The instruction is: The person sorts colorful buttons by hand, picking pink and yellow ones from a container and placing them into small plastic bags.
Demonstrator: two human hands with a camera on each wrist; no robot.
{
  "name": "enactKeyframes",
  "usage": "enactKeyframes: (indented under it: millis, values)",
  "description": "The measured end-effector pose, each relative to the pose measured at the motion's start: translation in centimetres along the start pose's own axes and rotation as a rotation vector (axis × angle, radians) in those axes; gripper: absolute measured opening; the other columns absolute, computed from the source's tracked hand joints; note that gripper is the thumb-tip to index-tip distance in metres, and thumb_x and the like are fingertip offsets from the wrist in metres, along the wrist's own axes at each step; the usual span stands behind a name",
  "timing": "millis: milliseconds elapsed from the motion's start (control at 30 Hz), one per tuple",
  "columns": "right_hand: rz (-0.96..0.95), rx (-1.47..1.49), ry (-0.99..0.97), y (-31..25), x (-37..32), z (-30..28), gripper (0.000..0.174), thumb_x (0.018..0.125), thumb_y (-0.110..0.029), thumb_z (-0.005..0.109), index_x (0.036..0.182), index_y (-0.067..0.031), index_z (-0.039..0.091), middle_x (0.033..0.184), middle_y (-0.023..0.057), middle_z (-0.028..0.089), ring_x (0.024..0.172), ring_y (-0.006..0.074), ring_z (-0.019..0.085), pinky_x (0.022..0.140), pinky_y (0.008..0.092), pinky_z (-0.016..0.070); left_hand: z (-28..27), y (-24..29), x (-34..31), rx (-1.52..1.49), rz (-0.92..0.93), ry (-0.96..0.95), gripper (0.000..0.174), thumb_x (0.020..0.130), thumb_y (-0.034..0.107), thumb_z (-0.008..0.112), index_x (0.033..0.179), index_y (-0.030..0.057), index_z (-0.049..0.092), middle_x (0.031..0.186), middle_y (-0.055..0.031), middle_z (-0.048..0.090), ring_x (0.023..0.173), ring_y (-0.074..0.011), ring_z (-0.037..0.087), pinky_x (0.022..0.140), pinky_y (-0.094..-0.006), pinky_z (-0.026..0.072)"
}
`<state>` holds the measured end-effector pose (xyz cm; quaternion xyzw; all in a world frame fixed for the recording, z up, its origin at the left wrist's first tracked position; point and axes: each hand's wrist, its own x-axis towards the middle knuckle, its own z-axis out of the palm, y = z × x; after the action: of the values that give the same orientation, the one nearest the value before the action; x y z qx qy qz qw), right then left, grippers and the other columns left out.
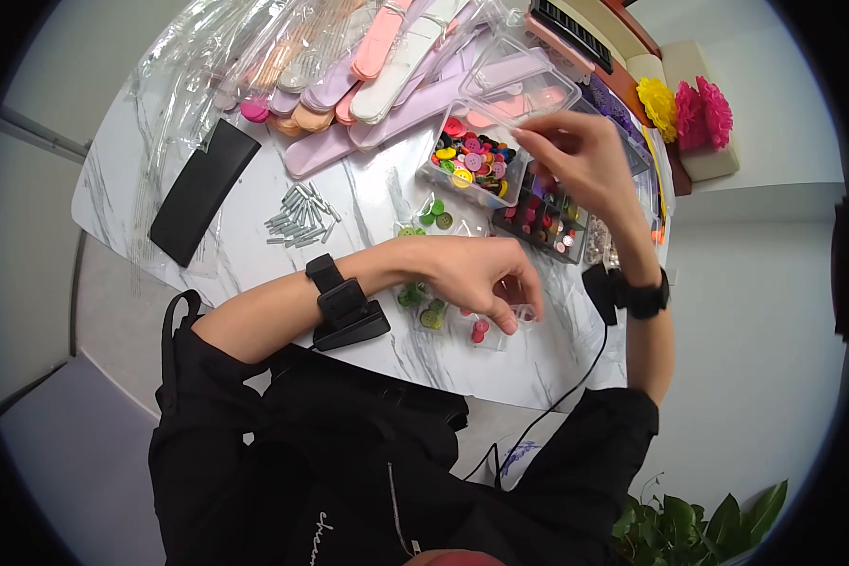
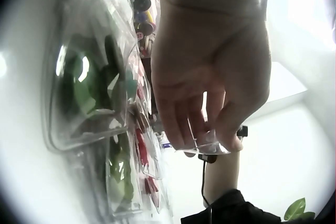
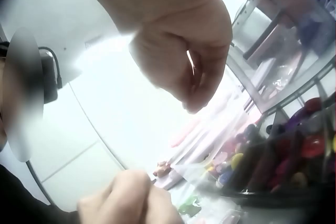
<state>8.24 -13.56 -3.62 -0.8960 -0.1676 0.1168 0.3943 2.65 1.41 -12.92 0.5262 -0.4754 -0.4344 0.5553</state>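
Over the marbled table (image 1: 368, 215), the left hand (image 1: 486, 272) pinches clear plastic (image 2: 209, 149). Near the button box (image 1: 479, 193), the right hand (image 1: 590, 165) presses its fingertips together.

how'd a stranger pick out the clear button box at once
On the marble-patterned table, look beside the right hand. The clear box there holds mixed-colour buttons heaped together, while the dark box beside it is divided into compartments.

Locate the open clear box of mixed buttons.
In the head view, the clear box sits right of centre, left of the right hand, with the dark compartment tray at its lower right.
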Motion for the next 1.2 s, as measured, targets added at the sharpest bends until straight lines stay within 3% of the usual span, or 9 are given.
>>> enactKeyframes:
  millis: [100, 300, 400, 500, 667, 767, 1100, 1200]
  values:
    - [0.017, 0.041, 0.100, 0.5, -3.1, -1.1, 0.013, 0.091, -0.009, 0.065, 0.094, 0.0026, 0.069, 0.069, -0.0002, 0.061, 0.055, 0.0045, 0.055, 0.050, 0.0188, 0.0436, 0.0, 0.6, -0.1, -0.149, 0.046, 0.122, 0.035, 0.078, 0.006, 0.075, 0.112, 0.0007, 0.066, 0.107, -0.0084, 0.065, 0.098, -0.0169, 0.062, 0.091, -0.0309, 0.0504]
    - [-0.133, 0.194, 0.282, 0.3, -8.7, -0.5, 0.008, 0.085, 0.004, 0.066, 0.092, 0.0015, 0.069, 0.077, 0.0028, 0.062, 0.060, 0.0070, 0.057, 0.051, 0.0208, 0.0450, -0.1, 0.7, 0.1, -0.213, 0.100, 0.309, 0.034, 0.079, 0.003, 0.075, 0.112, 0.0014, 0.065, 0.109, -0.0073, 0.064, 0.100, -0.0156, 0.061, 0.091, -0.0309, 0.0510]
    - [-0.328, -0.075, 0.222, 0.6, -9.8, -0.3, 0.018, 0.078, 0.009, 0.069, 0.092, -0.0013, 0.071, 0.080, 0.0055, 0.064, 0.065, 0.0121, 0.061, 0.054, 0.0240, 0.0481, -0.1, 0.5, 0.3, -0.237, 0.105, 0.385, 0.035, 0.079, 0.001, 0.074, 0.113, 0.0017, 0.064, 0.111, -0.0066, 0.063, 0.100, -0.0154, 0.061, 0.091, -0.0308, 0.0515]
    - [-0.358, -0.152, 0.215, 1.2, -10.2, -0.7, 0.024, 0.072, 0.010, 0.071, 0.092, -0.0039, 0.072, 0.079, 0.0062, 0.064, 0.067, 0.0152, 0.062, 0.057, 0.0258, 0.0497, -0.1, 0.4, 0.3, -0.299, 0.122, 0.461, 0.036, 0.079, -0.001, 0.074, 0.114, 0.0020, 0.063, 0.112, -0.0060, 0.062, 0.102, -0.0149, 0.060, 0.089, -0.0298, 0.0516]
    - [-0.385, -0.174, 0.184, 2.1, -10.5, -1.0, 0.031, 0.067, 0.010, 0.074, 0.092, -0.0068, 0.073, 0.079, 0.0061, 0.064, 0.069, 0.0188, 0.064, 0.059, 0.0276, 0.0513, -0.3, 0.8, 0.3, -0.295, 0.090, 0.460, 0.037, 0.079, -0.001, 0.074, 0.113, 0.0018, 0.063, 0.113, -0.0064, 0.060, 0.103, -0.0145, 0.059, 0.088, -0.0285, 0.0510]
    - [-0.391, -0.171, 0.161, 2.6, -10.6, -0.8, 0.031, 0.067, 0.009, 0.074, 0.092, -0.0071, 0.073, 0.079, 0.0058, 0.064, 0.069, 0.0190, 0.064, 0.059, 0.0275, 0.0515, -0.3, 0.5, 0.3, -0.263, 0.121, 0.489, 0.038, 0.079, 0.005, 0.077, 0.114, 0.0006, 0.063, 0.110, -0.0064, 0.063, 0.101, -0.0142, 0.061, 0.089, -0.0290, 0.0535]
    - [-0.426, -0.208, 0.146, 2.2, -10.7, -0.9, 0.030, 0.066, 0.006, 0.077, 0.093, -0.0063, 0.072, 0.081, 0.0065, 0.065, 0.068, 0.0190, 0.065, 0.057, 0.0272, 0.0524, -0.4, 0.8, 0.2, -0.194, 0.110, 0.470, 0.042, 0.076, 0.003, 0.078, 0.115, 0.0020, 0.063, 0.113, -0.0070, 0.059, 0.105, -0.0156, 0.058, 0.092, -0.0308, 0.0498]
    - [-0.314, -0.131, 0.182, 1.7, -11.0, -0.9, 0.029, 0.065, 0.001, 0.081, 0.091, -0.0066, 0.072, 0.079, 0.0064, 0.066, 0.068, 0.0196, 0.066, 0.057, 0.0282, 0.0530, -0.4, 1.1, 0.2, -0.163, 0.117, 0.475, 0.043, 0.076, 0.003, 0.079, 0.116, 0.0019, 0.063, 0.113, -0.0071, 0.059, 0.106, -0.0160, 0.058, 0.094, -0.0312, 0.0494]
